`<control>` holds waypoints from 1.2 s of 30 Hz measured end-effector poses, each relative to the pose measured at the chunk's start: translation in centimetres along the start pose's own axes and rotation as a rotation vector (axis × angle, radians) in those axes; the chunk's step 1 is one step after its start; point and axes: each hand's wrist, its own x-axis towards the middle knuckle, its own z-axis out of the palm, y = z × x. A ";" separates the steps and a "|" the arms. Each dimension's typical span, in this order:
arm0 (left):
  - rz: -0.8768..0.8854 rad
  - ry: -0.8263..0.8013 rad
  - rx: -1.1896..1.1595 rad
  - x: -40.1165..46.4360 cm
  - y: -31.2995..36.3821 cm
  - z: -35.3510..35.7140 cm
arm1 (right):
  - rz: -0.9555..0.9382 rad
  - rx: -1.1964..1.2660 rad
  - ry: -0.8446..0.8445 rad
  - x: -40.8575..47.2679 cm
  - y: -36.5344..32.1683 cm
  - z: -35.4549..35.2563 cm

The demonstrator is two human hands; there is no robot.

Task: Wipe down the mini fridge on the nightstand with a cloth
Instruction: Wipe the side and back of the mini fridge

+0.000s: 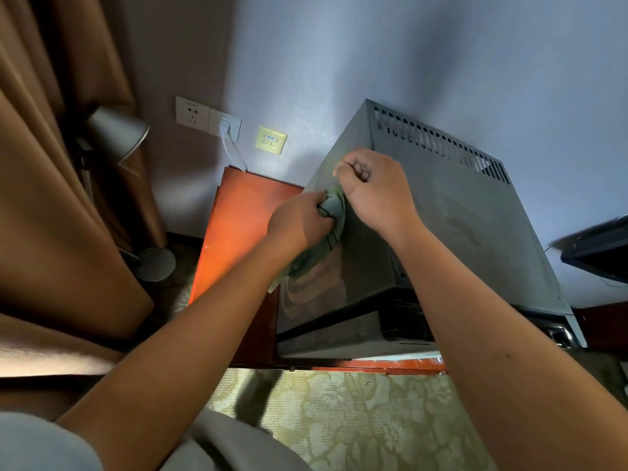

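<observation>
Head view. Fridge (452, 212) on red tabletop (238, 212), back against wall, vent slots along far top edge. Left hand (300, 222) curled round bunched green cloth (331, 212), pressing it on fridge's left side near top edge; rest of cloth trailing down that side. Right hand (370, 188) on fridge top near left corner, fingers curled in a fist; whether anything pinched inside, cannot tell.

Risks, judged:
- Fridge seated near tabletop's front edge; sideways push from wiping likely to slide it if right hand lifts.
- Loose cloth tail hanging by fridge's lower left; could snag on front trim or drag across tabletop.
- Cable (231, 147) from socket (225, 125) dropping behind tabletop, left of fridge; shifting fridge may tug it.
- Damp cloth near vent slots: moisture inside, if wipe reaches that far.
- Lamp (117, 134) far left of fridge; left elbow swinging back could knock it.
</observation>
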 end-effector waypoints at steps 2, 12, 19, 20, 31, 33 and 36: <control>-0.093 -0.140 0.027 -0.8 -1.3 1.1 | 0.010 0.008 -0.005 0.0 0.0 0.0; 0.069 0.047 -0.014 -1.3 3.0 -1.8 | 0.005 0.023 0.012 0.1 0.0 0.0; -0.263 -0.354 0.311 -2.6 -1.9 2.4 | -0.013 0.001 -0.002 0.2 0.2 0.1; -0.242 -0.345 0.326 -2.5 -1.6 2.2 | -0.016 -0.004 0.000 0.2 0.2 0.1; -0.289 -0.418 0.395 -3.4 -1.2 2.1 | -0.051 -0.030 0.015 0.2 0.5 0.3; -0.261 -0.461 0.423 -3.4 -1.2 2.1 | -0.066 -0.051 0.018 0.2 0.5 0.4; -0.077 -0.299 0.280 -3.0 1.1 -0.3 | -0.079 -0.066 0.022 0.2 0.6 0.5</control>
